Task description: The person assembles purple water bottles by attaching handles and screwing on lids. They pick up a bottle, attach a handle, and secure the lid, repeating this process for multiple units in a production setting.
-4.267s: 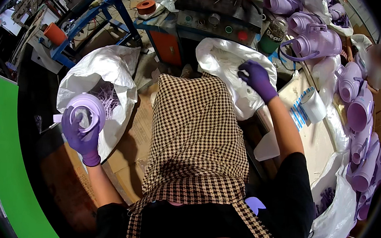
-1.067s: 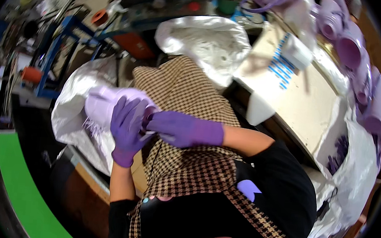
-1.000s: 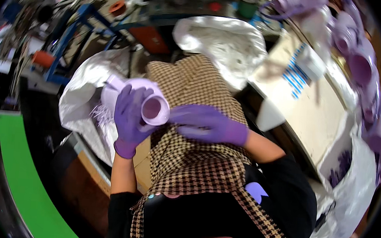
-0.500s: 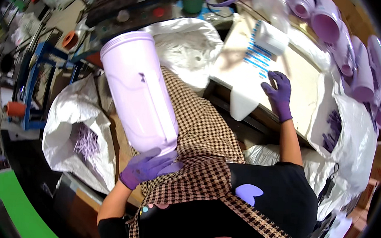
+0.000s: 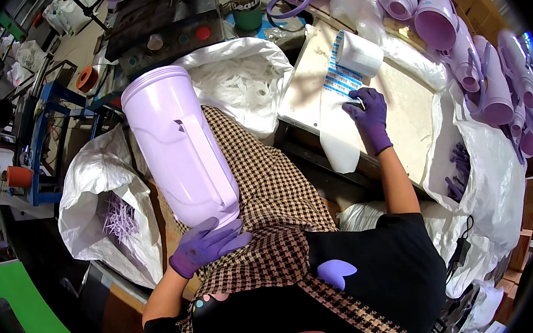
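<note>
A lilac plastic flask body (image 5: 176, 143) with a side handle leans across my lap, its threaded rim pointing up and away to the left. My left hand (image 5: 208, 248), in a purple glove, lies with its fingers stretched out against the flask's lower end. On the white worktop to the right rests a roll of labels (image 5: 360, 54), its strip of blue-and-white labels (image 5: 342, 81) unrolled toward me. The gloved right hand (image 5: 370, 117) has its thumb and forefinger curled at the strip's side edge, in a pinch. Bare white backing paper (image 5: 339, 151) hangs over the worktop's front edge.
White sacks stand around me: one with pale plastic pieces (image 5: 239, 81) ahead, another with lilac strips (image 5: 121, 219) at left. Several lilac flask bodies (image 5: 440, 26) are stacked at far right. A dark machine (image 5: 165, 24) and a glass jar (image 5: 245, 6) are beyond.
My right hand has moved onto the label strip's edge and its fingers have closed in. The left hand stays at the flask's lower end. The view has shifted slightly.
</note>
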A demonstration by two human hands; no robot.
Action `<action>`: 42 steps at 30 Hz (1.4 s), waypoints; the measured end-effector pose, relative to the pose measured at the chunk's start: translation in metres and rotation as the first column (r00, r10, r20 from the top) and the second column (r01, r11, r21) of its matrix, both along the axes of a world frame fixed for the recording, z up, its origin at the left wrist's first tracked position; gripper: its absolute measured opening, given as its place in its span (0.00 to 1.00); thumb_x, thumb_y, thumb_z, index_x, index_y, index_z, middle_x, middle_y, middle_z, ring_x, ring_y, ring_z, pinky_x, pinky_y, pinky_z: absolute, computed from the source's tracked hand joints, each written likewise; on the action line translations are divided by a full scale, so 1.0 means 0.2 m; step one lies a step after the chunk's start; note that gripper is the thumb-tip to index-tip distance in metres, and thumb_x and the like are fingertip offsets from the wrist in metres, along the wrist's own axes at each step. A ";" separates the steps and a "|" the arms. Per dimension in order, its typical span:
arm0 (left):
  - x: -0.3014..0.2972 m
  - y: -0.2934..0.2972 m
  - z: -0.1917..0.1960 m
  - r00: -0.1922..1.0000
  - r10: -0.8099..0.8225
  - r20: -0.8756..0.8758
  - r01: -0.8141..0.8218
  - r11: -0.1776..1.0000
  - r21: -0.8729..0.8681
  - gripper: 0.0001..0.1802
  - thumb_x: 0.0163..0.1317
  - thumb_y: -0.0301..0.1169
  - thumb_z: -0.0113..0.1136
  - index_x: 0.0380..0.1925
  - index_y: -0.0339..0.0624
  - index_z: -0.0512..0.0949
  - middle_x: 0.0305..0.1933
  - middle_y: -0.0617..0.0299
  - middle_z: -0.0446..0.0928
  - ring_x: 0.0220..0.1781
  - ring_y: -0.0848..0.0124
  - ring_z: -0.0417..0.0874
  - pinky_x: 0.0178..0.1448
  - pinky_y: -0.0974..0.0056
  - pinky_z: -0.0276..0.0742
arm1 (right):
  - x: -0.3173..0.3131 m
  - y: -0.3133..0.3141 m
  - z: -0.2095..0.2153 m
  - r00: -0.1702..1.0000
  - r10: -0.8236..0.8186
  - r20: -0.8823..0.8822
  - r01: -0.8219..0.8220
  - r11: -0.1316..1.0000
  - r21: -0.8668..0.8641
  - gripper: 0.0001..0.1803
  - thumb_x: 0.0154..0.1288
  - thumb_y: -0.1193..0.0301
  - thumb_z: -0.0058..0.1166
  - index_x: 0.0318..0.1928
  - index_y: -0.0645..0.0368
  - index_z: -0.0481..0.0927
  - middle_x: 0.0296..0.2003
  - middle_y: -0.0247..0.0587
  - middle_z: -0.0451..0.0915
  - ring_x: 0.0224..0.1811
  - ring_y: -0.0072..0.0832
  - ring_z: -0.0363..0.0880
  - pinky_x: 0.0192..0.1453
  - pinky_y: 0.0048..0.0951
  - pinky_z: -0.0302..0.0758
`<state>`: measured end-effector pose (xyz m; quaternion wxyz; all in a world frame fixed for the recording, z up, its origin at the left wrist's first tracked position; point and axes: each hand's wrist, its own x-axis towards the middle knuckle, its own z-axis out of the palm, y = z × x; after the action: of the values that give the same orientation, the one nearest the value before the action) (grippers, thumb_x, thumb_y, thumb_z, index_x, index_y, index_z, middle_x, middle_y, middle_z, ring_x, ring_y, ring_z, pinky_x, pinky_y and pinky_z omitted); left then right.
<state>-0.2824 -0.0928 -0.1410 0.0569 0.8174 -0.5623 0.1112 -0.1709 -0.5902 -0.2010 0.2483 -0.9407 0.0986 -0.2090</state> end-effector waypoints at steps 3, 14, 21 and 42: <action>-0.01 0.00 0.00 1.000 0.006 -0.027 -0.007 1.000 -0.020 0.19 0.67 0.31 0.59 0.57 0.60 0.78 0.59 0.74 0.83 0.59 0.79 0.81 0.55 0.61 0.75 | 0.04 -0.06 -0.07 1.000 0.001 -0.012 -0.001 1.000 -0.020 0.19 0.44 0.61 0.76 0.38 0.53 0.87 0.41 0.37 0.83 0.49 0.38 0.78 0.54 0.40 0.76; -0.01 0.01 -0.02 0.998 0.001 0.068 -0.004 0.999 0.037 0.23 0.67 0.31 0.57 0.62 0.64 0.76 0.60 0.76 0.80 0.61 0.82 0.77 0.57 0.66 0.74 | 0.01 -0.06 -0.02 0.988 0.097 0.117 -0.123 0.964 0.236 0.06 0.50 0.73 0.68 0.30 0.61 0.87 0.34 0.45 0.85 0.39 0.36 0.83 0.46 0.35 0.79; 0.00 -0.01 0.02 0.992 -0.047 0.121 0.039 0.997 0.071 0.26 0.65 0.29 0.55 0.64 0.63 0.75 0.53 0.78 0.82 0.60 0.82 0.78 0.56 0.67 0.73 | -0.01 -0.21 -0.06 0.947 -0.160 0.279 -0.007 0.857 0.515 0.07 0.58 0.70 0.69 0.36 0.59 0.89 0.27 0.36 0.83 0.29 0.26 0.78 0.34 0.27 0.73; -0.02 0.00 -0.02 0.989 -0.026 0.142 0.018 0.998 0.057 0.25 0.67 0.30 0.56 0.64 0.64 0.75 0.57 0.78 0.81 0.62 0.84 0.76 0.56 0.68 0.73 | 0.10 0.59 0.32 0.924 0.147 0.353 -0.382 0.390 0.837 0.22 0.70 0.73 0.57 0.63 0.66 0.78 0.51 0.38 0.83 0.46 0.22 0.82 0.53 0.27 0.81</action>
<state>-0.2856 -0.0924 -0.1441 -0.0049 0.8025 -0.5766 0.1534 -0.1506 -0.4713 -0.1369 0.7467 -0.6386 0.0136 -0.1857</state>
